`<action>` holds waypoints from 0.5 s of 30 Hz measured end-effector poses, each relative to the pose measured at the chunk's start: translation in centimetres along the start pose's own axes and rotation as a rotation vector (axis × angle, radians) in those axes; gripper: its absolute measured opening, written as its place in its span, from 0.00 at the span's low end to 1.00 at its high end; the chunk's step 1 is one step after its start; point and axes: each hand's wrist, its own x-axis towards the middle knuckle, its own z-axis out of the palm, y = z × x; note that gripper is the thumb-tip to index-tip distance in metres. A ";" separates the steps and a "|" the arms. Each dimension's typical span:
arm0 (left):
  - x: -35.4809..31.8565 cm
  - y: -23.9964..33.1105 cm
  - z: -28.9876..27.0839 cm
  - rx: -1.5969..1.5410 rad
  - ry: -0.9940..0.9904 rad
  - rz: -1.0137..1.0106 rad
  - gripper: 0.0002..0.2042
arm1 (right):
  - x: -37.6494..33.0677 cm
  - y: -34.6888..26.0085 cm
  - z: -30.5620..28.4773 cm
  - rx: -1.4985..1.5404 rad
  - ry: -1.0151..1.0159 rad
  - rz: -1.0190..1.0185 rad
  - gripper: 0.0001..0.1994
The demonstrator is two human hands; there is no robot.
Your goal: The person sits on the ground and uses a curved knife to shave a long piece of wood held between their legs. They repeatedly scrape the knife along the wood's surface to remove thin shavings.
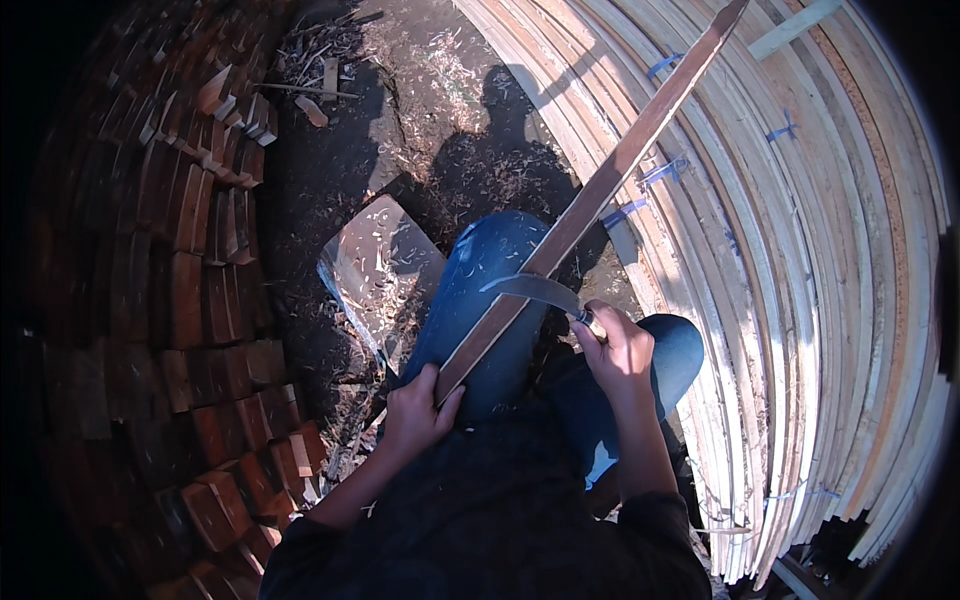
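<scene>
A long, narrow brown wooden strip slants from my lap up to the far right. My left hand grips its near end, with the thumb along one edge. In my right hand is the handle of a curved sickle. Its blade lies across the strip just above my left knee, the tip reaching past the strip's left edge. Whether the blade presses into the wood I cannot tell. My knees, in blue trousers, are bent under the strip, and a few shavings cling to the cloth.
Stacked reddish-brown wood blocks rise on the left. Long pale strips, tied in places with blue bands, fill the right side. A flat board lies beside my left knee, on dark ground scattered with shavings.
</scene>
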 end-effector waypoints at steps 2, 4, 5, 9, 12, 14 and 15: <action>0.0 0.0 0.0 0.010 0.001 0.003 0.16 | 0.4 0.4 0.0 -0.054 0.002 -0.043 0.17; 0.0 0.1 0.0 0.019 0.004 0.009 0.16 | 0.5 1.2 0.1 -0.136 0.000 -0.062 0.17; 0.0 0.1 0.0 0.024 0.006 0.012 0.16 | 0.6 1.7 0.2 -0.170 0.012 -0.072 0.17; 0.0 0.4 0.0 0.044 0.021 0.027 0.16 | 2.8 2.8 -1.8 -0.188 0.071 0.040 0.15; 0.1 0.3 0.1 0.034 0.022 0.020 0.16 | 2.9 2.2 -2.1 -0.155 0.062 0.053 0.15; 0.1 0.3 0.1 0.027 0.018 0.008 0.16 | 2.4 2.1 -1.7 -0.116 0.067 0.018 0.15; 0.0 0.2 0.1 0.028 0.017 0.010 0.16 | 1.9 2.0 -1.2 -0.086 0.063 0.036 0.15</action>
